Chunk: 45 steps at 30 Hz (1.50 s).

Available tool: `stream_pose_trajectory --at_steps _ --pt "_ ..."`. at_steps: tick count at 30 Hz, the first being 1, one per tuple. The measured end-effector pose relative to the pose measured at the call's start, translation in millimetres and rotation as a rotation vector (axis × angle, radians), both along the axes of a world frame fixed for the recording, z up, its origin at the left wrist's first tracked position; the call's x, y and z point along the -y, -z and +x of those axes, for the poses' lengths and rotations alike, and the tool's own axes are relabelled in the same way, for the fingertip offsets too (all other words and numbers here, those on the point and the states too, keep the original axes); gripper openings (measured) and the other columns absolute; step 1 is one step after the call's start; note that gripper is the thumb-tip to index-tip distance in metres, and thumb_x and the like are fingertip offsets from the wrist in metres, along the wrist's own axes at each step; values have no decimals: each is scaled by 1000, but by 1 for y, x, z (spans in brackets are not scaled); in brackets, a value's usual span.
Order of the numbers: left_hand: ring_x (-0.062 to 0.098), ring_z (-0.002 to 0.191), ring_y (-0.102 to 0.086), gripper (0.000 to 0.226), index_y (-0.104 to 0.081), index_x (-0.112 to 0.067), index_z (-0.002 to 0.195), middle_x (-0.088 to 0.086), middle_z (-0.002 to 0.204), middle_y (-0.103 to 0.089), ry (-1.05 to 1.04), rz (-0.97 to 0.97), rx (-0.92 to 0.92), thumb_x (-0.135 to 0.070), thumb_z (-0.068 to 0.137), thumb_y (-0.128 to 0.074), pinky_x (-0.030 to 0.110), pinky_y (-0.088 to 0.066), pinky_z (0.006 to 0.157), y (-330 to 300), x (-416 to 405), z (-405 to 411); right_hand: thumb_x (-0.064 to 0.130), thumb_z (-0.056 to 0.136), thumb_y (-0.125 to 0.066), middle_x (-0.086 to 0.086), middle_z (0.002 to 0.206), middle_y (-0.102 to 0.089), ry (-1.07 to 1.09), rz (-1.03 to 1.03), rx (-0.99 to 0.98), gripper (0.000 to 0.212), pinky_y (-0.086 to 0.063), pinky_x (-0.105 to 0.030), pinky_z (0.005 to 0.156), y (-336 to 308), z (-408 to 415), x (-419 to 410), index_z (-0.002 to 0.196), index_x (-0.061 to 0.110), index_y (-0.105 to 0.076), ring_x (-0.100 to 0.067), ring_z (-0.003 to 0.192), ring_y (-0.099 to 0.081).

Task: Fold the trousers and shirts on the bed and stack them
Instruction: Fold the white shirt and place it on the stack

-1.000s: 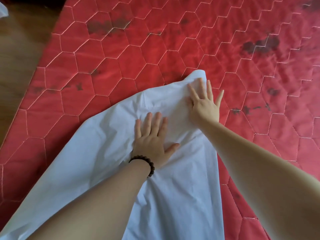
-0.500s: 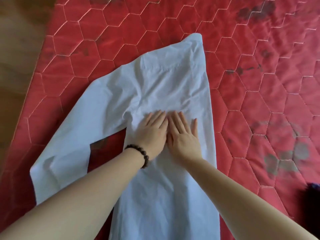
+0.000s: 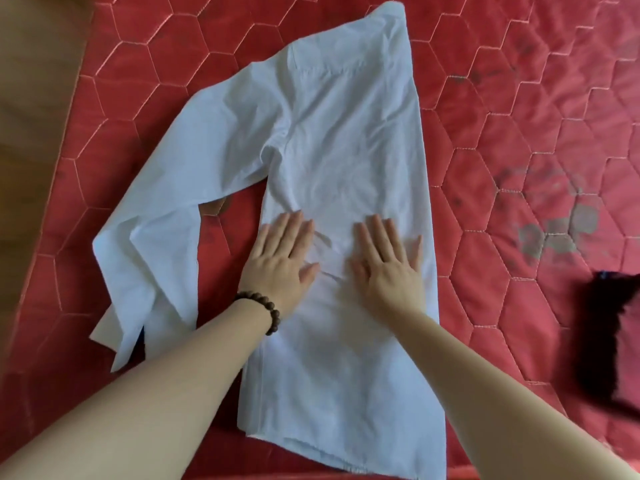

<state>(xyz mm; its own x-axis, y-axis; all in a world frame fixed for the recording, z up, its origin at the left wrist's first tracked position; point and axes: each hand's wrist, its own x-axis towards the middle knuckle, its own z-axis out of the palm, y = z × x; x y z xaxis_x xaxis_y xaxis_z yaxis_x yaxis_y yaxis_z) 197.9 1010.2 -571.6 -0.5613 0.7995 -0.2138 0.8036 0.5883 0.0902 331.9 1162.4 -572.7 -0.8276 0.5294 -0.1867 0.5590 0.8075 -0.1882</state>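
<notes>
Here, two hands (image 3: 282, 261) (image 3: 388, 265), one shirt (image 3: 346, 133)

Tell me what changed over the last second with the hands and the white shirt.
Both hands slid down the white shirt from near its collar end toward the person. The left hand and right hand, side by side half a second ago, have spread apart. Nothing was gripped or released. Both palms stay flat on the shirt, which still lies on the red quilted bed, sleeve out to the left.
</notes>
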Motion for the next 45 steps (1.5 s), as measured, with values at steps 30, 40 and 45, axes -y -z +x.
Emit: stream_pose_trajectory --at_steps 30,40,45 --pt "23 148 12 70 1 -30 153 1 161 12 -59 -17 123 -55 95 -28 47 4 120 -17 151 127 53 94 -23 -2 159 -22 93 -13 115 61 3 -54 117 -21 150 155 151 32 -25 -25 148 -12" --pt "42 145 -10 116 -11 8 148 33 154 -8 -717 166 -2 -51 71 -76 52 -10 118 -33 161 31 38 100 -34 0 159 18 -185 -91 83 58 12 -50 117 -34 26 147 153 31 -11 -17 141 27" --pt "40 120 -48 103 -21 4 147 25 129 -51 -882 243 8 -38 73 -79 56 -35 95 -33 164 -25 38 99 -35 -1 161 14 -288 -91 123 62 9 -53 117 -33 -62 146 152 35 -5 -19 147 17"
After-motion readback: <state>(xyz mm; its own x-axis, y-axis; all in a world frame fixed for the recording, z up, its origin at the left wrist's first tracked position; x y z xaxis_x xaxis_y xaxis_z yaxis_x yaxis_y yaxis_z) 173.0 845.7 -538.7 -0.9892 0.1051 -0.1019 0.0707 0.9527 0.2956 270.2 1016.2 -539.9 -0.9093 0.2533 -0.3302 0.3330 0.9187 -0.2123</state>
